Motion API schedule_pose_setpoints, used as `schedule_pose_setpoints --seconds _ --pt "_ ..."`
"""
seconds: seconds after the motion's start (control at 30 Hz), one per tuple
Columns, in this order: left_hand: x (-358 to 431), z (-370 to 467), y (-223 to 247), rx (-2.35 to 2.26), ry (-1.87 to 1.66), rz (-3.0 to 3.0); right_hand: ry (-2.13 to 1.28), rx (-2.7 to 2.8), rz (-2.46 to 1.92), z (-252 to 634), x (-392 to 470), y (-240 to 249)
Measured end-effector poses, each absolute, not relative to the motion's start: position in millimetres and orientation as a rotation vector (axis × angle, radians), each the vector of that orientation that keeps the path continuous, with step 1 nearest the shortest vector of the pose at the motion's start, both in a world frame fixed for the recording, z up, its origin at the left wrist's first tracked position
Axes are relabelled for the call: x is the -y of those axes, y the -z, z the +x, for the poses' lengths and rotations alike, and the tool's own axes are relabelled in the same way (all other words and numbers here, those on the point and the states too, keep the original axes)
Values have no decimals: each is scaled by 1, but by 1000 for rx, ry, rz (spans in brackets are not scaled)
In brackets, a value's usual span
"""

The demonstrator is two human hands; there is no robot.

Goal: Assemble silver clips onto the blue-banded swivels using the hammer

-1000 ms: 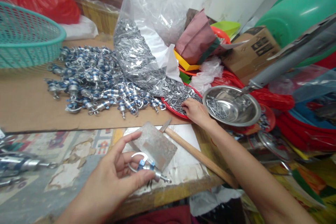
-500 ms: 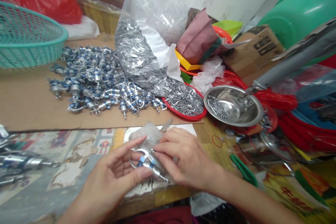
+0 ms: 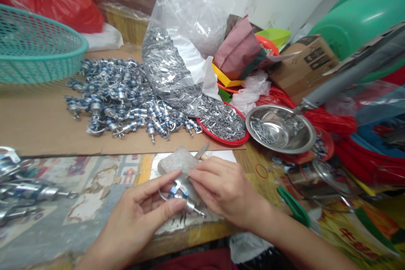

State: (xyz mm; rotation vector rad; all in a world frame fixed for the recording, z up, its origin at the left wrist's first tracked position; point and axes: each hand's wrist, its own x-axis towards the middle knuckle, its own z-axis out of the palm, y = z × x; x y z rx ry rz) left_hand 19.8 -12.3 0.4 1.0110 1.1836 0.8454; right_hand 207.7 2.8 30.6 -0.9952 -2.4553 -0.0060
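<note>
My left hand (image 3: 144, 211) is closed around a small silver-and-blue metal fitting (image 3: 185, 203), gripping it between thumb and fingers. The fitting has a cylindrical body, blue bands, a curved silver lever and a thin tip pointing down to the right. My right hand (image 3: 221, 190) is pinched just right of it, its fingertips close to the fitting's upper side; whatever they hold is hidden. Behind both hands lies a rough grey stone block (image 3: 177, 161). A knife (image 3: 201, 151) shows its blade beyond my right fingers, with the handle partly covered.
Similar fittings lie heaped on cardboard (image 3: 38, 122), more at the left edge. A clear bag (image 3: 167, 63) of small metal strips leans over a red plate (image 3: 243, 139). Right of it stand a steel bowl (image 3: 311, 137) and a grey metal lever (image 3: 351, 67). A turquoise basket (image 3: 41, 67) sits far left.
My right fingertips have shifted slightly up and right, away from the fitting. The fitting has moved slightly right and turned a little in my left hand. The view has shifted slightly.
</note>
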Motion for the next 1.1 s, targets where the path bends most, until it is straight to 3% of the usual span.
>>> schedule_pose_setpoints --seconds 0.23,0.5,0.87,1.1 --pt "17 24 -3 -1081 -897 848 574 2659 -97 221 -39 -33" --pt "16 24 -4 -1078 -873 836 516 2689 316 212 -57 -38" --pt "15 26 -5 -1120 -877 817 415 2654 -420 233 -15 -28" --pt "16 26 -5 -1155 -890 841 23 2347 -1715 279 10 0"
